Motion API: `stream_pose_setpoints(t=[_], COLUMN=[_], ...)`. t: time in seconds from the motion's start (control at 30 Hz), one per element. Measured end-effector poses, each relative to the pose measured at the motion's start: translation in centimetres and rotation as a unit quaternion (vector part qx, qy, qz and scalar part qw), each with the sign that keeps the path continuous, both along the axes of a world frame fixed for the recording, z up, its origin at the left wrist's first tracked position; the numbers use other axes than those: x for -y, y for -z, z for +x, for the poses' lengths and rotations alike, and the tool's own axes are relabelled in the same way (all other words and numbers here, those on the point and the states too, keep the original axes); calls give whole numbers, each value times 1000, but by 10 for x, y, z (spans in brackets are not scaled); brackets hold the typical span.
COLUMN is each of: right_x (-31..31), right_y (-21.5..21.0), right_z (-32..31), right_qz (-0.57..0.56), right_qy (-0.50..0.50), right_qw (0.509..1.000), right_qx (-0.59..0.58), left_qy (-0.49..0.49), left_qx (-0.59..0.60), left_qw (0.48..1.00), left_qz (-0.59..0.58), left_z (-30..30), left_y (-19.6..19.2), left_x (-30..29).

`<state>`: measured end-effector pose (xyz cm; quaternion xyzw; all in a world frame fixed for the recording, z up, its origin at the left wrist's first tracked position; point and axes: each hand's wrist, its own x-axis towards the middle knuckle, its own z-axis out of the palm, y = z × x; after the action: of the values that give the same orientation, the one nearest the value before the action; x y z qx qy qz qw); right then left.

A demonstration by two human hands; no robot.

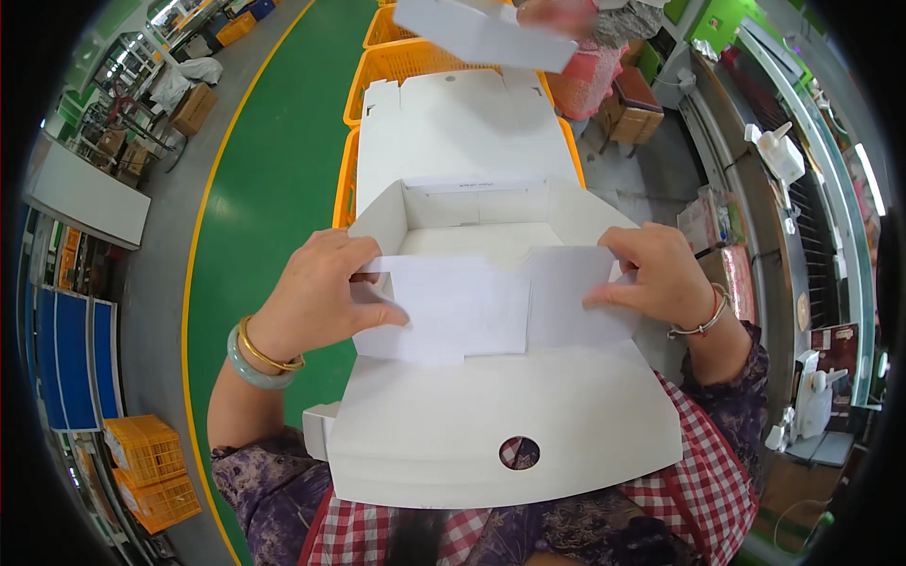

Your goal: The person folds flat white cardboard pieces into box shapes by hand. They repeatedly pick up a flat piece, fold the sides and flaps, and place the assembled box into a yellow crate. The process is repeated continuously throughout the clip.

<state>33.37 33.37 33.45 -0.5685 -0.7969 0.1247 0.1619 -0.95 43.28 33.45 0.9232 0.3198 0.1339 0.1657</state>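
Note:
A white cardboard box [472, 231] is half folded up in front of me, its walls partly raised. My left hand [321, 292] pinches the left inner flap [453, 307] near the box's left wall. My right hand [656, 274] holds the right flap [566, 302] against the right wall. A wide front panel [491, 424] with a round hole lies toward my body, over my checked apron. Beneath the box lies a stack of flat white box blanks [462, 123].
Yellow plastic crates [396, 61] hold the stack of blanks. Another person's blurred hand holds a white blank [481, 33] at the top. A green floor with a yellow line runs at left. More yellow crates [151, 472] sit lower left. A cluttered workbench [802, 283] stands at right.

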Motion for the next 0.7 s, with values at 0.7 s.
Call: stream_pose_setpoints(t=[0.7], right_x=[-1], right_y=[22], right_z=[-12], right_qz=[68], right_qy=[-26], right_qw=[996], right_qx=[47], left_qy=[-73], left_qx=[132], left_qw=[988], left_qz=[-11], left_z=[1], left_y=[27], left_x=[7])
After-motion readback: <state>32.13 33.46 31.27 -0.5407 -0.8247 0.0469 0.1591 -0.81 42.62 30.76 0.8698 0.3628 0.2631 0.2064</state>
